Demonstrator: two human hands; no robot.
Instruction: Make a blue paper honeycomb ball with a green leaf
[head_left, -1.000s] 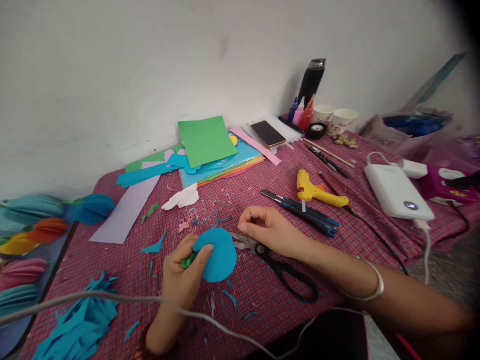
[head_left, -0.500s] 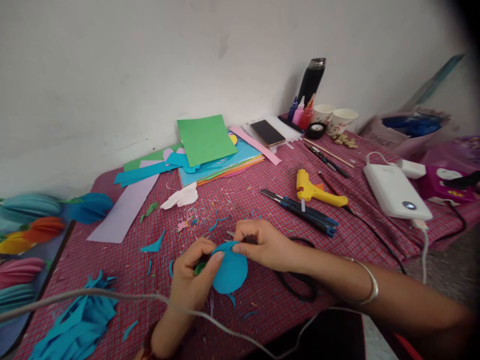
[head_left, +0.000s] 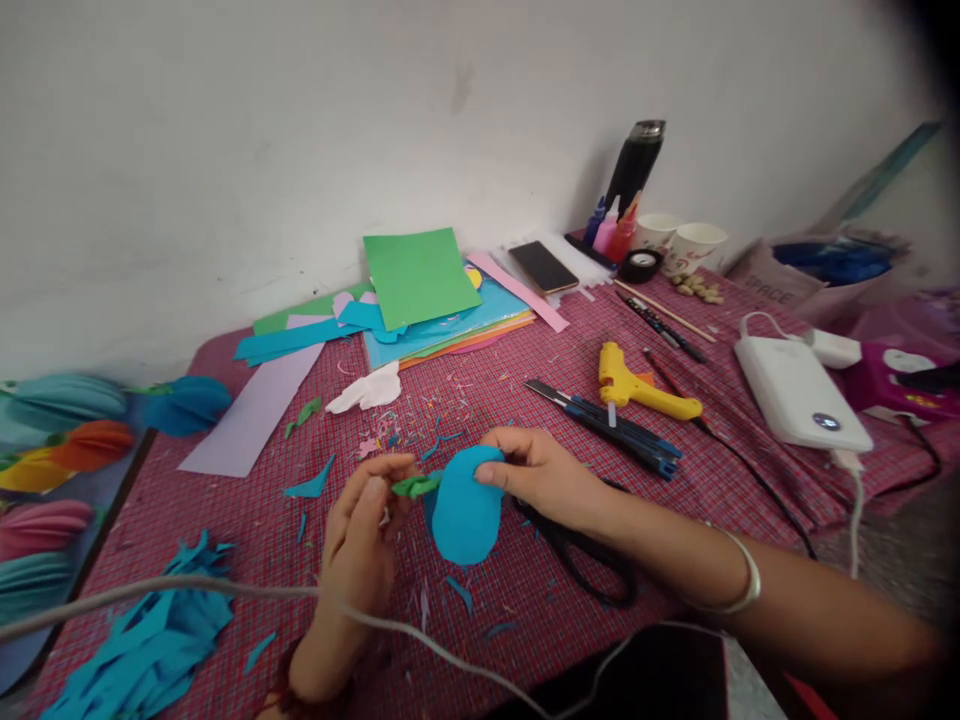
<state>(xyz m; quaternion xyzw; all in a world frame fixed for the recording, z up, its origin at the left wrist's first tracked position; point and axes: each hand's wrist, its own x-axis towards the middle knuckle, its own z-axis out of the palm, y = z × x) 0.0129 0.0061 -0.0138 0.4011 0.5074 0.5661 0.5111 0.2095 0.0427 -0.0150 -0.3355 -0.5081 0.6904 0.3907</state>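
My right hand [head_left: 536, 475] pinches a blue rounded paper cutout [head_left: 466, 512] at its upper right edge, thumb in front and fingers behind. A twisted green paper piece [head_left: 414, 487] sticks out from the cutout's left side, with more blue paper showing behind it. My left hand [head_left: 367, 530] is just left of them, fingers loosely curved and apart, its fingertips close to the green end; whether they touch it I cannot tell. A black cord loop [head_left: 592, 570] lies under my right wrist.
Blue paper scraps [head_left: 150, 640] are heaped at front left, near finished paper decorations [head_left: 67, 410]. A yellow glue gun [head_left: 645, 393] and a dark cutter [head_left: 607, 425] lie right of centre. Paper sheets [head_left: 420, 280] are stacked behind; a white power bank [head_left: 802, 390] sits right. A pale cable [head_left: 420, 640] crosses in front.
My left hand has let go of the blue cutout and drawn back to the left. The cutout now shows turned, with the green piece exposed; my right hand keeps its pinch.
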